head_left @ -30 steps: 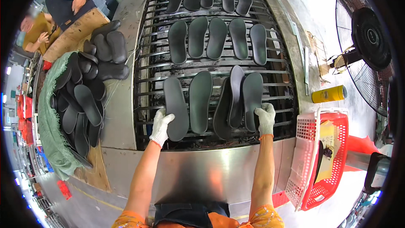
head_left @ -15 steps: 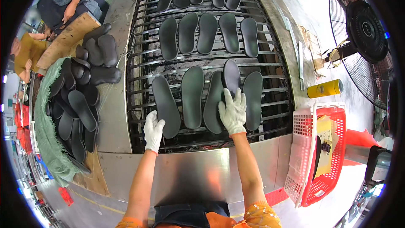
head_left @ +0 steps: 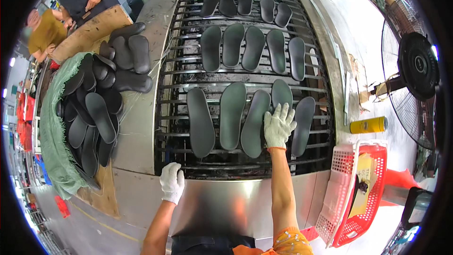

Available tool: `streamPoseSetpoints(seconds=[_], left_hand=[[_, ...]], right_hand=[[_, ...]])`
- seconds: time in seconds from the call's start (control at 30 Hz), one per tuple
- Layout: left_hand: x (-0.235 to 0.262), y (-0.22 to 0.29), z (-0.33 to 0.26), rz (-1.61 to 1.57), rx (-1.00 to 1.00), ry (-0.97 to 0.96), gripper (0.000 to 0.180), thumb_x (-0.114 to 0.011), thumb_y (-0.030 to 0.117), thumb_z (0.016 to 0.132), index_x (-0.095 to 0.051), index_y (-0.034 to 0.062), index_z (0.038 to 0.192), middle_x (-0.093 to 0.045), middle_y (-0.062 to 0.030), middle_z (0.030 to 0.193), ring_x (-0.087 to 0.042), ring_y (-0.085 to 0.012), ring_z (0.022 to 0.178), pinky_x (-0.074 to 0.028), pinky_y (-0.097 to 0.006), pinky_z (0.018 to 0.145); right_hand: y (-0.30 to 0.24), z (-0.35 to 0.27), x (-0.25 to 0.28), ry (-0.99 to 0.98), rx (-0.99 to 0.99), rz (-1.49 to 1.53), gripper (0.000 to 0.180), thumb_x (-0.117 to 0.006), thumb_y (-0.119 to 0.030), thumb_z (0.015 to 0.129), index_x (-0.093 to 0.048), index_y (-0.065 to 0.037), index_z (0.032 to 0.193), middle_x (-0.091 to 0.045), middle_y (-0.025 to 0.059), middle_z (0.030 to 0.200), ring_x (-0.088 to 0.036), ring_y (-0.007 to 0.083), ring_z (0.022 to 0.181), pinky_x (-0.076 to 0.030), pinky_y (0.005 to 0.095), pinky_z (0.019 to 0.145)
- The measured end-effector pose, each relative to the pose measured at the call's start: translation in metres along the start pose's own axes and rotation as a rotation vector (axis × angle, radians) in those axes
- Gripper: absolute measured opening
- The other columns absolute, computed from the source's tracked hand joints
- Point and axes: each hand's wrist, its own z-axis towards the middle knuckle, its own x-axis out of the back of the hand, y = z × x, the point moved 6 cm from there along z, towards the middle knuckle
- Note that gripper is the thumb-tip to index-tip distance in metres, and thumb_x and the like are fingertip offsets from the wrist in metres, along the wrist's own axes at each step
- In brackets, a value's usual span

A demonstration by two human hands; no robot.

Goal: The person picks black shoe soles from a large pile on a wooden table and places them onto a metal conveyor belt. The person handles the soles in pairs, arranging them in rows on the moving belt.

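Note:
Dark shoe insoles lie in rows across a conveyor of metal bars (head_left: 226, 164). My right hand (head_left: 280, 127), in a white knit glove, rests with its fingers spread flat over the lower part of an insole (head_left: 281, 91) in the nearest row. That insole sits between another insole (head_left: 255, 123) on its left and one (head_left: 303, 126) on its right. Two more insoles, a long one (head_left: 201, 123) and its neighbour (head_left: 233, 116), fill the row's left side. My gloved left hand (head_left: 172, 182) is curled at the conveyor's near metal edge, with nothing visible in it.
Many loose insoles (head_left: 99, 118) spill from a green woven sack (head_left: 61, 127) at left. At right stand a red and white plastic basket (head_left: 336, 179), a yellow bottle (head_left: 368, 125) and a black fan (head_left: 417, 65). Other people's hands (head_left: 94, 1) show at upper left.
The insole under my right hand has gone from overlapping its left neighbour to lying in the gap beside it. My left hand has drawn back from the leftmost insole to the metal edge.

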Motion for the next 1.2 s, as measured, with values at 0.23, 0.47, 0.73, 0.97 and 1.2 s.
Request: streamPoseSetpoints(seconds=[0.23,0.47,0.73,0.97,1.2], left_hand=[[-0.003,-0.007,-0.002,0.027,-0.014,-0.011,0.02,-0.071,0.002,0.079,-0.065,0.0063,0.097,-0.067,-0.0127,0.098,-0.065,-0.0339,0.088,-0.055,-0.044,0.077],[-0.007,-0.004,0.005,-0.007,-0.024,-0.015,0.02,-0.072,0.003,0.078,-0.066,0.0094,0.095,-0.067,-0.0095,0.093,-0.065,-0.0318,0.082,-0.054,-0.043,0.073],[-0.004,-0.007,0.008,-0.076,-0.019,0.013,0.015,-0.073,0.003,0.077,-0.067,0.0084,0.09,-0.067,-0.0085,0.088,-0.066,-0.0304,0.077,-0.056,-0.041,0.068],[0.002,-0.015,0.005,-0.058,0.055,-0.076,0.015,-0.073,0.004,0.077,-0.067,0.0081,0.091,-0.07,-0.009,0.093,-0.068,-0.0299,0.083,-0.056,-0.041,0.075],[0.01,-0.017,-0.006,-0.044,0.08,-0.031,0.015,-0.074,0.011,0.082,-0.07,0.0117,0.096,-0.07,-0.0043,0.099,-0.068,-0.0241,0.092,-0.056,-0.038,0.077]], right_hand=[[-0.139,0.082,0.026,0.046,0.548,0.113,0.07,-0.054,-0.048,0.097,-0.04,-0.009,0.153,-0.03,0.0112,0.165,-0.02,0.0396,0.153,-0.022,0.0646,0.118],[-0.196,0.166,-0.015,0.048,0.485,0.054,0.069,-0.048,-0.05,0.099,-0.043,-0.005,0.151,-0.037,0.0119,0.161,-0.025,0.0373,0.152,-0.022,0.0663,0.117],[-0.266,0.139,0.01,0.121,0.671,0.167,0.067,-0.051,-0.051,0.098,-0.049,-0.005,0.147,-0.042,0.0149,0.157,-0.028,0.0363,0.151,-0.025,0.0639,0.116],[-0.316,0.113,0.014,0.244,0.637,0.255,0.038,-0.062,-0.04,0.093,-0.071,-0.004,0.099,-0.069,0.0143,0.112,-0.053,0.0389,0.127,-0.04,0.0575,0.105],[-0.384,-0.037,0.019,0.115,0.947,0.659,0.039,-0.073,-0.028,0.084,-0.066,-0.008,0.116,-0.067,0.0149,0.114,-0.06,0.0357,0.108,-0.047,0.0466,0.096]])
